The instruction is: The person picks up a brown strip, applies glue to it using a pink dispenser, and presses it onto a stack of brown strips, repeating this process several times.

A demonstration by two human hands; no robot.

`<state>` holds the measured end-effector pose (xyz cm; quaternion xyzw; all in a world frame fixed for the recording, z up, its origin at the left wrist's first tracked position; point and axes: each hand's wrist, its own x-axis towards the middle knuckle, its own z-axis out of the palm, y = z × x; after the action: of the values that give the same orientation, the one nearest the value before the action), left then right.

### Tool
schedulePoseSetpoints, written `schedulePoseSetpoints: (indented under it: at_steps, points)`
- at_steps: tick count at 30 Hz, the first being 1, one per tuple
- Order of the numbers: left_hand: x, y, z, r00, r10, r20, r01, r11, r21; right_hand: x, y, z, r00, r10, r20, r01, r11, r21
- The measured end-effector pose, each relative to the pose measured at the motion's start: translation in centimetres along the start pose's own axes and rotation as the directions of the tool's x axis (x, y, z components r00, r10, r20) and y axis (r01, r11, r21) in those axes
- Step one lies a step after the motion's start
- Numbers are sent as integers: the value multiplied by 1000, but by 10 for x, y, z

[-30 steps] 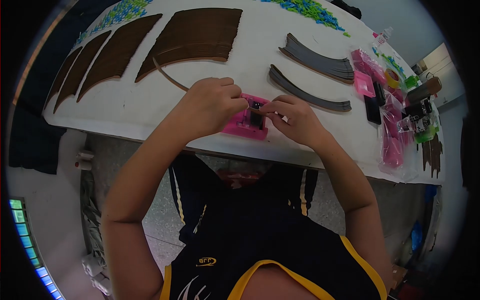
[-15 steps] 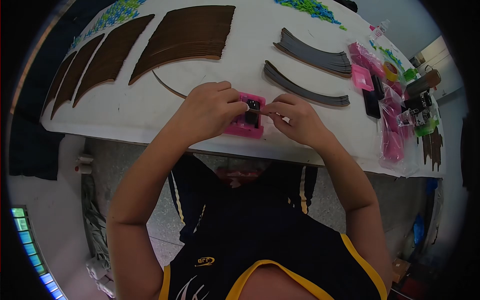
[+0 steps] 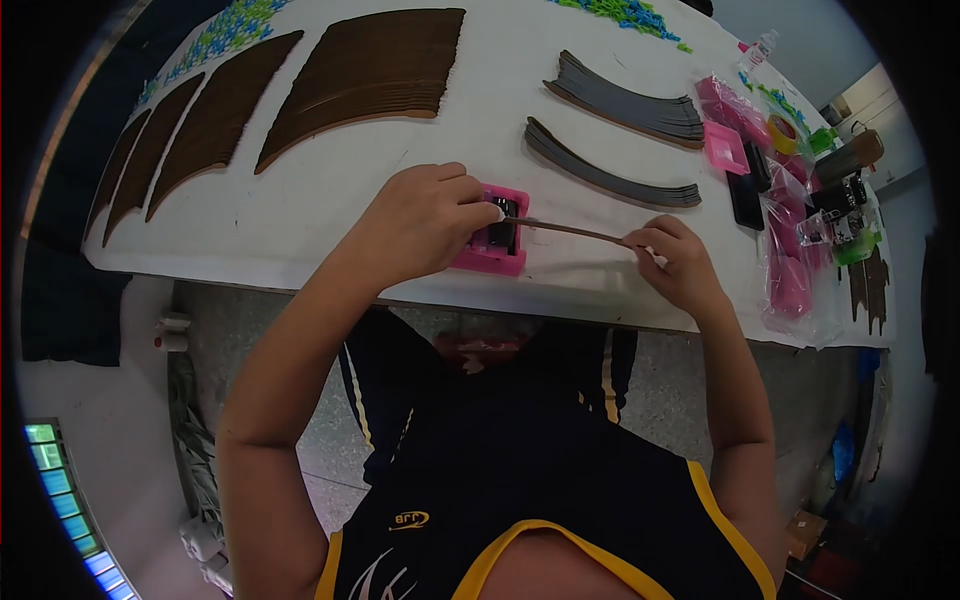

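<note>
A thin brown strip (image 3: 575, 231) stretches over the table between my two hands. My left hand (image 3: 432, 222) is closed at the pink box, its fingertips pinching a small white piece (image 3: 497, 211) around the strip's left end. The strip's right end sits in the pinched fingers of my right hand (image 3: 672, 262), well to the right of the box. Under the strip's left part, the pink box (image 3: 510, 265) stands near the table's front edge with a black object (image 3: 503, 236) inside. My left fingers hide part of the box.
Brown strips (image 3: 365, 70) lie in fanned groups at the left. Two grey-brown stacks (image 3: 625, 105) curve at the right. Beyond them are a pink tray (image 3: 725, 148), a black phone (image 3: 745, 200), wrapped pink items (image 3: 788, 285) and yellow tape (image 3: 782, 134). Green and blue pieces (image 3: 630, 14) lie at the back.
My right hand has moved right, away from the box, with the strip's end. The strip part that stuck out left of my left hand is gone from there. My left hand has barely moved.
</note>
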<state>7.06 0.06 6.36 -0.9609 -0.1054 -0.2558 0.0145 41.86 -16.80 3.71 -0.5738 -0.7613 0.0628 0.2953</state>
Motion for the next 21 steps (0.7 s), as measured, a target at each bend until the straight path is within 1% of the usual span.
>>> schedulePoseSetpoints:
  at_steps: [1,3,4,6,11,13,15,21]
  points:
    - [1,-1,1,1000,10,7,-10,1000,6,-9,4,-6,1000,1,1,-1,1000,3]
    - [3,-1,1,1000,15,15,-15,1000,10,-22,9,-20,988,153,-6,-154,987,-43]
    - [4,-1,1,1000,20,22,-20,1000,15,-26,12,-23,988,157,-7,-157,987,-42]
    - [6,-1,0,999,25,35,-26,1000,18,-33,17,-28,990,135,-43,-139,984,-107]
    - [10,-1,-2,998,42,49,-44,998,34,-41,24,-30,991,115,-65,-122,986,-116]
    - [13,-1,-5,995,41,96,-41,999,-3,-41,25,-29,992,109,-69,-117,986,-120]
    - [13,-1,-4,995,38,97,-39,999,1,-42,26,-28,994,76,-83,-88,984,-154]
    - [15,1,-5,994,26,103,-24,1000,-17,-40,23,-33,994,58,-87,-73,982,-175]
